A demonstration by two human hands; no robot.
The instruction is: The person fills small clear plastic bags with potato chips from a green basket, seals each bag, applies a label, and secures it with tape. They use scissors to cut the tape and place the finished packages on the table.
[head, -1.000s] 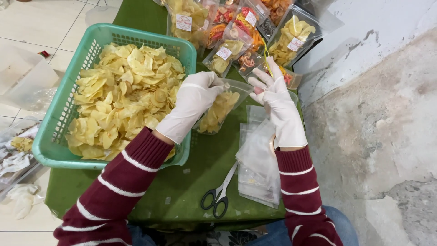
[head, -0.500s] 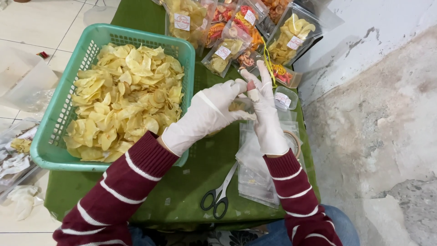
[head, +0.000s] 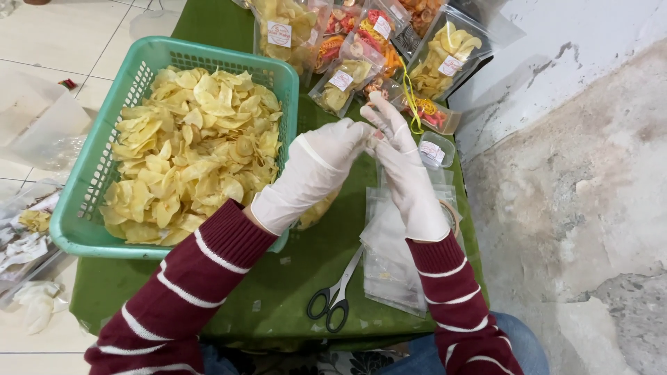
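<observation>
Two gloved hands, left hand [head: 316, 170] and right hand [head: 406, 173], lifted off the chip bag [head: 316, 212] beside the green basket [head: 83, 222], fingertips pinched together, gripping nothing discernible.

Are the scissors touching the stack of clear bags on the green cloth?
Touching. The head view shows the scissors with their blade tips lying against the left edge of the stack of clear bags, no gap visible.

Left on the green-clothed table [head: 278, 278]: teal plastic basket [head: 83, 229] heaped with pale yellow chips [head: 187, 153]. Right of it, gloved left hand [head: 313, 173] touching gloved right hand [head: 403, 173] (fingertips together). Beneath: stacked clear plastic bags [head: 392, 271]; black-handled scissors [head: 337, 295] just left. Behind: filled labelled snack packets [head: 347, 76].
</observation>
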